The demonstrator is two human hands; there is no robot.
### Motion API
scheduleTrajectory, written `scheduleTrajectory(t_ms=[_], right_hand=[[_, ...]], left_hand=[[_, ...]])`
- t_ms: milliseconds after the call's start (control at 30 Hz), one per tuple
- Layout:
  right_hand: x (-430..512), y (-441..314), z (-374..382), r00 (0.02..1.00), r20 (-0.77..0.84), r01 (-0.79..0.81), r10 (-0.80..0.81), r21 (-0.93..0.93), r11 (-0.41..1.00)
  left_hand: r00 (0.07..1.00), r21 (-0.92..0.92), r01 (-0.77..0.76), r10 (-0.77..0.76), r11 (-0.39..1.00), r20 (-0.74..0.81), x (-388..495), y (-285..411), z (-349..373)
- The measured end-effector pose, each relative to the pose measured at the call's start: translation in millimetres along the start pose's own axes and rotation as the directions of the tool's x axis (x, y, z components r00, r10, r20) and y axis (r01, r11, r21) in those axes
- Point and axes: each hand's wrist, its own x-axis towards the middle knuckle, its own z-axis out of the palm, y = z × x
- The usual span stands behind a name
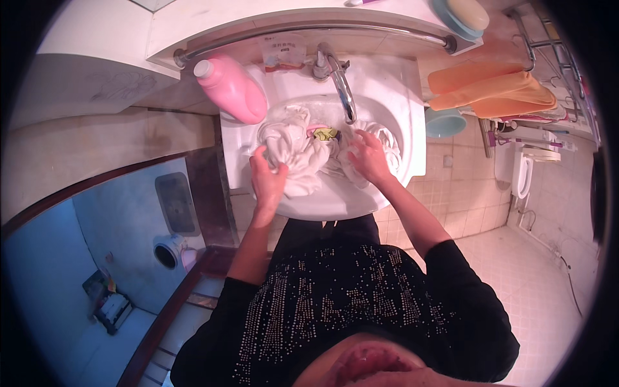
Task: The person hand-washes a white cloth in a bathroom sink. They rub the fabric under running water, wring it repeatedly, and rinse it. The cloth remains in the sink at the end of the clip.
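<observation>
A wet white cloth (pixel 295 155) lies bunched across the white washbasin (pixel 329 207), spreading to both sides of the bowl. My left hand (pixel 268 181) rests at the cloth's left edge, fingers curved and apart. On the right part of the cloth lies my right hand (pixel 370 157), its fingers spread and bent; whether they pinch the fabric is unclear. Between the hands, a yellow and dark patterned piece (pixel 325 134) and a bit of pink show among the folds. The chrome faucet (pixel 343 89) arches over the bowl, its spout near my right hand.
A pink plastic bottle (pixel 232 92) with a white cap stands on the basin's back left corner, beside a printed packet (pixel 284 52). A metal rail (pixel 309 29) runs behind. Orange towels (pixel 493 92) hang at right, above a light blue basin (pixel 445 122).
</observation>
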Motion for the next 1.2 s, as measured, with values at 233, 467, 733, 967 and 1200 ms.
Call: scheduleTrajectory(t_ms=[233, 467, 733, 967, 1200], right_hand=[[52, -27, 82, 0.985, 0.034, -0.161, 0.171, -0.206, 0.965], [85, -13, 111, 0.913, 0.022, -0.405, 0.408, -0.088, 0.91], [70, -5, 71, 0.828, 0.217, -0.533, 0.516, 0.587, 0.609], [13, -69, -25, 0.999, -0.028, 0.005, 0.027, 0.777, 0.63], [-6, -114, -89, 0.877, -0.243, 0.476, -0.414, 0.557, 0.681]], left_hand=[[0.936, 0.592, -0.352, 0.277, 0.725, 0.218, -16, -8, 79], [0.933, 0.594, -0.307, 0.111, 0.744, 0.343, 12, -8, 114], [0.908, 0.281, -0.334, 0.227, 0.899, 0.352, 32, -34, 97], [0.948, -0.142, 0.221, -0.179, 0.965, 0.264, 63, -20, 64], [0.76, -0.359, 0.503, -0.205, 0.786, 0.616, 103, -33, 104]])
